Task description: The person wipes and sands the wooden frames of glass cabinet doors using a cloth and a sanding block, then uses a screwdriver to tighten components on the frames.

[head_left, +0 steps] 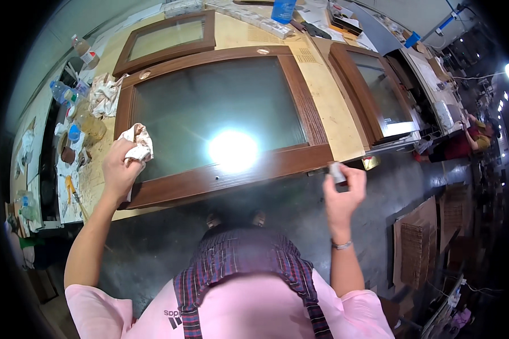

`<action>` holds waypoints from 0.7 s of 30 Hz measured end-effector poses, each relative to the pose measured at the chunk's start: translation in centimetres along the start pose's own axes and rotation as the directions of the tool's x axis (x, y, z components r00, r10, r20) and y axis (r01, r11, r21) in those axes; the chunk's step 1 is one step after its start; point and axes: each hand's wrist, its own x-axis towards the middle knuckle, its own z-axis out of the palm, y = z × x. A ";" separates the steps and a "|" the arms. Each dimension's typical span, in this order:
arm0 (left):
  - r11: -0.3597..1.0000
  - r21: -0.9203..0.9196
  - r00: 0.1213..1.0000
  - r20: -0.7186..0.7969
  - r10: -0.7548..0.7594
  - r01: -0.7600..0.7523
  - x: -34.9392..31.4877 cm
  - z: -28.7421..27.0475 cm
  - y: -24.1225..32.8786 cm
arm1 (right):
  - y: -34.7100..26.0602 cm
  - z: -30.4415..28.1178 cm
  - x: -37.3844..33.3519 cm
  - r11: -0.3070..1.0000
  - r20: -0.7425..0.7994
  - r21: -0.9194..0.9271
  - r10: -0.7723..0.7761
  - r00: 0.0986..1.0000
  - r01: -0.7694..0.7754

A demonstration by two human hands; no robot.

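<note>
A brown wooden frame (277, 161) with a dark glass pane (215, 101) lies flat on the workbench before me. My left hand (119, 169) is closed round a crumpled, stained white rag (138, 141) at the frame's left side, over the edge of the pane. Beyond the frame's near right corner, my right hand (345, 192) pinches a small light-grey block (337, 173). Its exact kind is hard to tell. A bright lamp reflection covers part of the glass.
A smaller glazed frame (169, 39) lies at the back left, and another (373, 96) at the right. Bottles (90, 121) and a second rag (104, 95) crowd the left side. A blue container (283, 10) stands at the back. Far right, another person (464, 138) is seen.
</note>
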 end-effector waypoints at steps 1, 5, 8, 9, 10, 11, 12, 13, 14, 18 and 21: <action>1.000 -0.002 1.000 0.003 0.005 -0.005 0.1 0.1 0.2 | -0.9 0.6 -0.9 0.999 0.024 0.047 -0.023 0.999 0.022; 1.000 0.000 1.000 0.002 0.012 -0.012 0.2 0.2 -0.3 | -2.3 1.5 -2.4 0.988 0.003 0.156 0.013 1.000 -0.013; 1.000 -0.001 1.000 0.011 0.015 -0.015 -0.2 0.0 -0.2 | -1.0 1.3 -0.8 0.995 -0.101 0.056 0.085 0.991 -0.080; 1.000 -0.009 1.000 0.019 0.017 -0.017 0.0 0.1 0.0 | -1.6 2.0 -1.4 0.987 -0.041 0.145 0.083 0.996 -0.076; 1.000 -0.016 1.000 0.022 0.021 -0.021 0.2 0.1 0.2 | -2.6 2.4 -2.3 0.986 0.043 0.163 -0.040 0.998 0.032; 1.000 -0.022 1.000 0.020 0.023 -0.022 0.3 0.2 0.3 | -3.7 2.8 -3.5 0.972 0.125 0.190 -0.163 0.979 0.137; 0.999 -0.023 1.000 0.018 0.023 -0.022 0.3 0.1 0.3 | -4.6 3.4 -4.6 0.963 0.146 0.236 -0.166 0.975 0.128; 0.999 -0.024 1.000 0.014 0.022 -0.022 0.3 0.1 0.3 | -5.2 3.7 -5.2 0.952 0.168 0.281 -0.170 0.971 0.118; 0.999 -0.022 0.999 0.008 0.032 -0.032 0.5 0.1 0.3 | -4.9 3.3 -4.6 0.971 0.109 0.214 -0.129 0.986 0.103; 0.999 0.009 0.999 0.003 0.044 -0.044 0.2 -0.1 0.3 | -3.9 3.2 -3.1 0.994 0.044 0.089 -0.063 0.997 0.059; 0.998 0.004 0.997 -0.034 0.070 -0.070 0.3 0.1 0.8 | -7.0 5.5 -5.6 0.936 0.136 0.230 -0.301 0.944 0.266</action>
